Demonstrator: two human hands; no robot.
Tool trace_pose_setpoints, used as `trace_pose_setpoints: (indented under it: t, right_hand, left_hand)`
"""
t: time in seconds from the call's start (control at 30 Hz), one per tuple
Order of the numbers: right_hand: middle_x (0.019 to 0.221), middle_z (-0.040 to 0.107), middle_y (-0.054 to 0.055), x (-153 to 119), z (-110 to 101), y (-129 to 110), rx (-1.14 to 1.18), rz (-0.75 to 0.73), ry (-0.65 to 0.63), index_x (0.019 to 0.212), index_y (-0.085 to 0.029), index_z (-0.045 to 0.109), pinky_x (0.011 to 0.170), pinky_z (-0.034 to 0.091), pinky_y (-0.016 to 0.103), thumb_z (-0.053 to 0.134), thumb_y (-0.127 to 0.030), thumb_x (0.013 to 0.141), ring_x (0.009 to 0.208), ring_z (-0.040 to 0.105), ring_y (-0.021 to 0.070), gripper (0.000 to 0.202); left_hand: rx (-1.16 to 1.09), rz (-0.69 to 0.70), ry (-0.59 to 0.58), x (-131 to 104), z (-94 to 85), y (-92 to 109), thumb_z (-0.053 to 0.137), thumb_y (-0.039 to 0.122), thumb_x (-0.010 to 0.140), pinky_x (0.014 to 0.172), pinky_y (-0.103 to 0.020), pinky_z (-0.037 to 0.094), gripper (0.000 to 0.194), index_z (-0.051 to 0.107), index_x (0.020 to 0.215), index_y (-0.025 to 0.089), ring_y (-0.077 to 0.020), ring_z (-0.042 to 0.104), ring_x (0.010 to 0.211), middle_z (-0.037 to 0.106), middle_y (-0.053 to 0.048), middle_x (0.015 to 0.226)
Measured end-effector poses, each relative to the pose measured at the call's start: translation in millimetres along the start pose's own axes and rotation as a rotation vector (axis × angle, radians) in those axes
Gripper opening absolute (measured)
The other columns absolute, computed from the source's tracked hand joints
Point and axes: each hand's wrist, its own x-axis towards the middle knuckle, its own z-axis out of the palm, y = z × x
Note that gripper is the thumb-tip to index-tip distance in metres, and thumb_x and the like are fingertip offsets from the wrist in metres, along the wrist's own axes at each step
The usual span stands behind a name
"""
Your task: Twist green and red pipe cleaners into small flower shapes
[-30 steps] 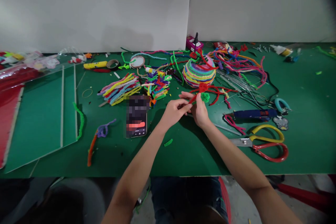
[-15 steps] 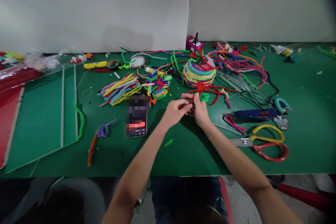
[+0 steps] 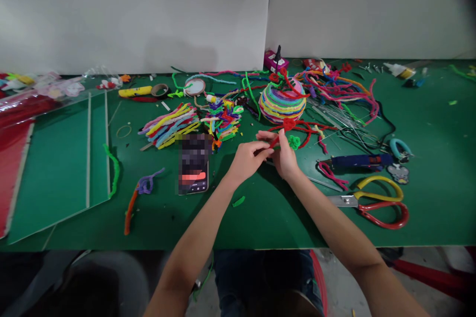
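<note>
My left hand pinches a red pipe cleaner stem between thumb and fingertips. My right hand is closed around the same piece, its thumb pointing up along it. At the top of the stem is a red looped flower head, just above my right thumb. A small green pipe cleaner flower shows beside the right hand; whether that hand holds it, I cannot tell. Behind my hands stands a ball wrapped in coloured stripes, with red pipe cleaners lying in front of it.
Scissors and a blue glue gun lie on the right. A phone, bundled pipe cleaners and a purple-and-orange piece are on the left. Thin wires spread at the back right.
The red flower head has shifted slightly right and tilted over. The green flower has moved a little right and down with my right hand. My left hand has hardly moved.
</note>
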Motion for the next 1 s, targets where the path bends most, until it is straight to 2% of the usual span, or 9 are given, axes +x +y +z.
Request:
trace_pose_setpoints:
  t: [0.13, 0.37, 0.53, 0.7, 0.87, 1.0]
  right_hand:
    - [0.104, 0.07, 0.004, 0.2, 0.2, -1.9, 0.046, 0.06, -0.027, 0.091, -0.023, 0.072, 0.069, 0.051, 0.03, 0.031, -0.075, 0.078, 0.096, 0.063, 0.0214, 0.068]
    - [0.1, 0.07, 0.007, -0.1, 1.4, -5.7, 0.074, 0.096, -0.075, 0.09, -0.021, 0.072, 0.065, 0.048, 0.034, 0.021, -0.077, 0.078, 0.083, 0.064, 0.0214, 0.077]
    - [0.105, 0.069, 0.006, 1.7, 0.3, -4.2, 0.017, 0.065, -0.066, 0.092, -0.024, 0.072, 0.068, 0.048, 0.036, 0.021, -0.077, 0.079, 0.089, 0.062, 0.0229, 0.075]
    - [0.119, 0.064, 0.004, 3.5, -0.9, -3.6, 0.055, 0.056, -0.044, 0.083, -0.023, 0.072, 0.061, 0.048, 0.032, 0.03, -0.073, 0.079, 0.098, 0.061, 0.0233, 0.065]
    - [0.129, 0.058, 0.001, 3.4, -1.2, -4.8, 0.015, 0.025, -0.091, 0.09, -0.024, 0.07, 0.07, 0.05, 0.032, 0.029, -0.07, 0.082, 0.112, 0.056, 0.0232, 0.062]
    - [0.128, 0.059, 0.001, 2.7, 0.3, -5.8, 0.061, 0.027, -0.078, 0.092, -0.024, 0.07, 0.085, 0.049, 0.034, 0.031, -0.069, 0.082, 0.12, 0.051, 0.0219, 0.061]
  left_hand:
    - [0.001, 0.02, 0.009, 0.1, -1.3, 0.7, 0.06, 0.026, 0.081, 0.063, -0.024, 0.048, 0.013, 0.069, 0.079, 0.018, -0.0135, 0.063, 0.065, 0.07, -0.001, 0.074]
    - [0.044, 0.045, 0.01, 0.0, -2.8, 1.4, 0.059, 0.027, 0.082, 0.067, -0.024, 0.048, 0.014, 0.071, 0.078, 0.019, -0.0141, 0.063, 0.068, 0.071, -0.002, 0.076]
    - [0.053, 0.048, 0.01, -0.7, -2.0, 1.0, 0.059, 0.028, 0.082, 0.066, -0.024, 0.047, 0.015, 0.071, 0.078, 0.019, -0.0143, 0.064, 0.068, 0.071, -0.001, 0.075]
    - [0.109, 0.022, 0.026, -0.3, -1.2, -1.7, 0.06, 0.028, 0.082, 0.064, -0.025, 0.047, 0.014, 0.071, 0.08, 0.02, -0.0155, 0.065, 0.066, 0.072, -0.002, 0.074]
    - [0.14, 0.021, 0.035, 0.8, -2.4, -1.2, 0.06, 0.026, 0.081, 0.063, -0.025, 0.046, 0.013, 0.071, 0.079, 0.02, -0.0153, 0.065, 0.065, 0.071, -0.002, 0.072]
    - [0.118, 0.021, 0.017, 0.3, -3.2, 0.1, 0.059, 0.025, 0.081, 0.062, -0.024, 0.046, 0.014, 0.071, 0.076, 0.019, -0.0146, 0.064, 0.064, 0.071, -0.002, 0.071]
